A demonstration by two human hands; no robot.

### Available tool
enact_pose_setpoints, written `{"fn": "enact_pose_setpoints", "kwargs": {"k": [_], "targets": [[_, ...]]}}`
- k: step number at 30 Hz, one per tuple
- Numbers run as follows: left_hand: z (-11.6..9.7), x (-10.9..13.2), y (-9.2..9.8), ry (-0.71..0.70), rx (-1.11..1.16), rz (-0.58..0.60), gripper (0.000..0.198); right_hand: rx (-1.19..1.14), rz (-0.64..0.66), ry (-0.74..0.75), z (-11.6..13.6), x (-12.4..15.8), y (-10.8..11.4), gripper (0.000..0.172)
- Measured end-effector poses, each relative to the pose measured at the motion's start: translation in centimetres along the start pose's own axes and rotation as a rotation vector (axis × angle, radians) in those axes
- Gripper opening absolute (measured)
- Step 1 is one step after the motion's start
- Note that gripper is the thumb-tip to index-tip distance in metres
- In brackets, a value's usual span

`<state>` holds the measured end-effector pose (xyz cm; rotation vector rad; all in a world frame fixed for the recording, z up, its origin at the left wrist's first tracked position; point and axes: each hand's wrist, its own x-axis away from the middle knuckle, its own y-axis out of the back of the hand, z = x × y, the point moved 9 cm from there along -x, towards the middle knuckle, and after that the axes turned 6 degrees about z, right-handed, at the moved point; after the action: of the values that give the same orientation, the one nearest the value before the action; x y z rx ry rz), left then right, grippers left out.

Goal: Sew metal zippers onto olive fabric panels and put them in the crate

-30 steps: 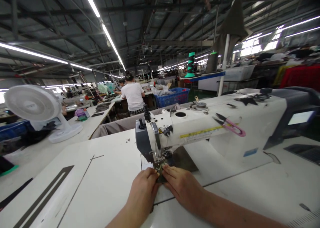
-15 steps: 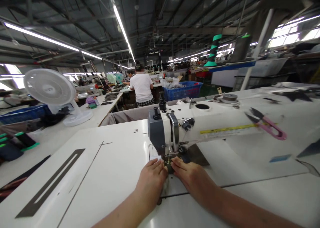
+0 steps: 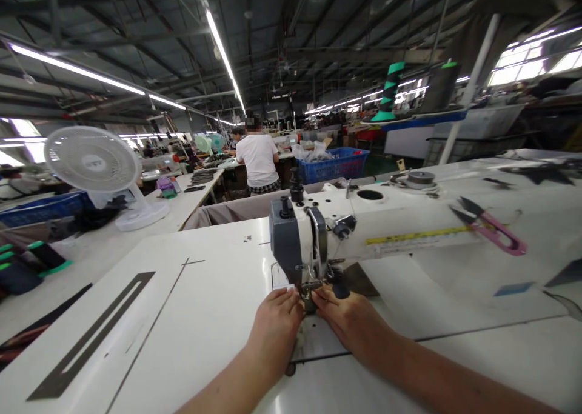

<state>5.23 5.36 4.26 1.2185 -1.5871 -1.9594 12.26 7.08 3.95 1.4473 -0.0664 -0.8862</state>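
Observation:
A white sewing machine (image 3: 318,232) with a grey head end stands in front of me, its needle area between my two hands. My left hand (image 3: 275,323) is closed, fingers pressed together, just left of the presser foot (image 3: 309,288). Past its fingertips shows the edge of a small white piece (image 3: 284,288); whether the hand grips that piece I cannot tell. Close to the foot on the other side, my right hand (image 3: 348,314) has its fingers pinched together, tips by the needle area. Whatever lies between the fingers of either hand is hidden.
A dark slotted template (image 3: 97,335) lies on the white table at left, beyond it a white fan (image 3: 93,159). Pink-handled thread snips (image 3: 495,229) rest on the machine arm. Thread cones (image 3: 391,93) stand upper right. Past a blue crate (image 3: 334,164), a person (image 3: 257,159) faces away.
Both hands stay at the needle area with almost no shift. The right hand's fingers sit slightly more bent by the presser foot. The view has drifted a little.

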Motion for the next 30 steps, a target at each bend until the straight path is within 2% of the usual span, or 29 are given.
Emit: {"fn": "enact_pose_setpoints", "kwargs": {"k": [16, 22, 24, 27, 29, 30], "targets": [[0.2, -0.2, -0.1, -0.001, 0.012, 0.021, 0.015, -0.021, 0.024, -0.052, -0.4, -0.2, -0.1, 0.021], [0.9, 0.2, 0.1, 0.024, 0.025, -0.05, 0.014, -0.108, 0.03, -0.045, -0.7, 0.4, 0.3, 0.024], [1.1, 0.3, 0.5, 0.031, 0.029, -0.065, 0.012, -0.015, 0.038, -0.034, -1.6, 0.8, 1.0, 0.025], [0.3, 0.6, 1.4, 0.058, 0.021, -0.054, 0.008, 0.317, 0.064, -0.175, -4.2, 1.6, 2.2, 0.018], [-1.5, 0.6, 2.2, 0.036, 0.035, -0.057, 0.007, 0.439, 0.095, -0.26, -4.9, 2.5, 2.7, 0.021], [-2.9, 0.6, 2.5, -0.006, 0.054, -0.062, 0.015, 0.449, 0.11, -0.27, -4.4, 3.1, 2.6, 0.025]]}}
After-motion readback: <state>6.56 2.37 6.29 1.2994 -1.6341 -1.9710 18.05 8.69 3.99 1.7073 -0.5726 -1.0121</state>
